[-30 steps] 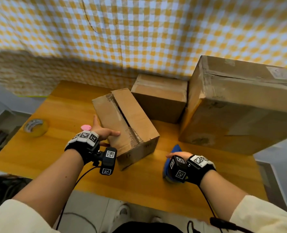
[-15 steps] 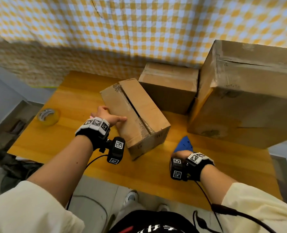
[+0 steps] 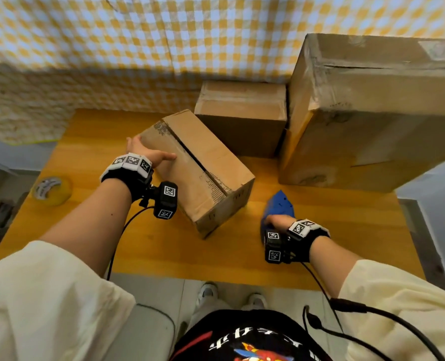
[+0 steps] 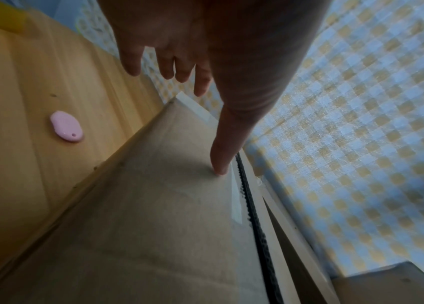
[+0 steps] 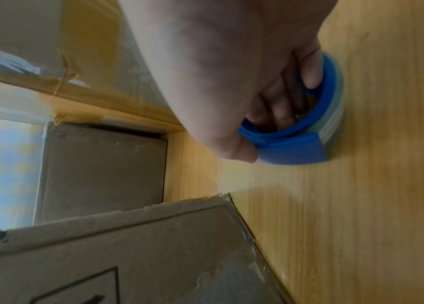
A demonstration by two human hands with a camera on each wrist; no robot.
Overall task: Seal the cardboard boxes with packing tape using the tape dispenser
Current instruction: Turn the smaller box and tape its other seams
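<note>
On the wooden table (image 3: 86, 142), far right, I see the biggest box (image 3: 372, 113). The small box (image 3: 198, 168) sits centre, my left hand (image 3: 148, 156) flat on it, fingers straight. My right hand (image 3: 278, 221) grips the blue tape dispenser (image 3: 278, 207) (resting on the table, near right).

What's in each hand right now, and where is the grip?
Right hand grips the blue tape dispenser, fingers inside its ring. Left hand holds nothing, resting open on the small box.
</note>
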